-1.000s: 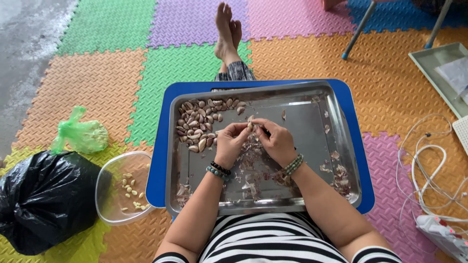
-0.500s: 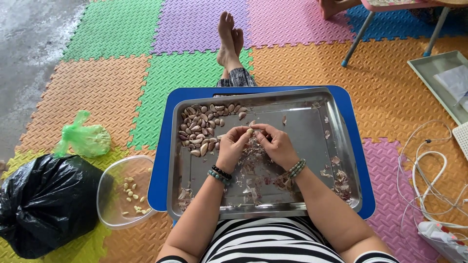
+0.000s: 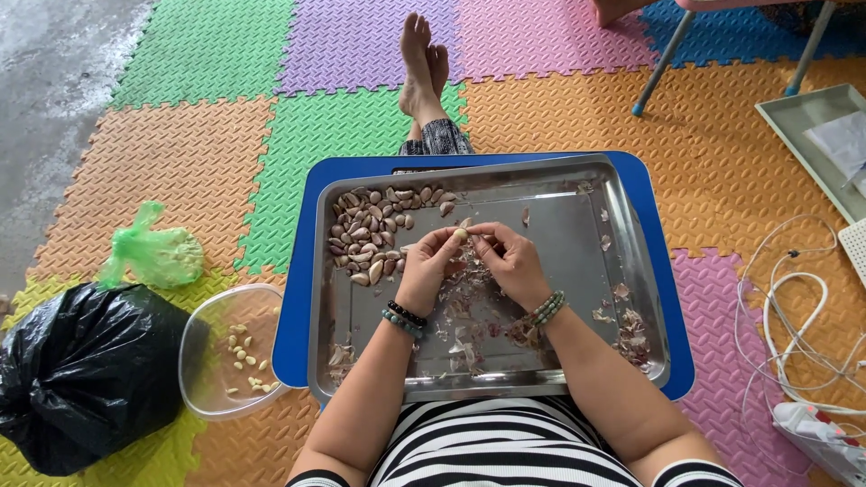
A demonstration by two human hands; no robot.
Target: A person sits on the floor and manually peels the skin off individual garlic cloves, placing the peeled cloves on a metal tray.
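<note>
My left hand (image 3: pixel 428 268) and my right hand (image 3: pixel 507 255) meet over a steel tray (image 3: pixel 577 356) on my lap, both pinching one pale garlic clove (image 3: pixel 461 234) between the fingertips. A heap of unpeeled garlic cloves (image 3: pixel 372 230) lies in the tray's far left corner, just beyond my left hand. Loose papery skins (image 3: pixel 460 338) are scattered under and near my wrists and along the tray's right side. The steel tray rests on a blue tray (image 3: pixel 293 298). Beaded bracelets circle both wrists.
A clear plastic bowl (image 3: pixel 203 347) with several peeled cloves sits left of the trays. A black bag (image 3: pixel 77 374) and a green bag (image 3: pixel 153 254) lie further left. White cables (image 3: pixel 789 316) and a grey tray (image 3: pixel 807 140) are at right. Coloured foam mats cover the floor.
Both hands stay together over the tray, fingers working at the clove. The view has shifted slightly; nothing else has moved.
</note>
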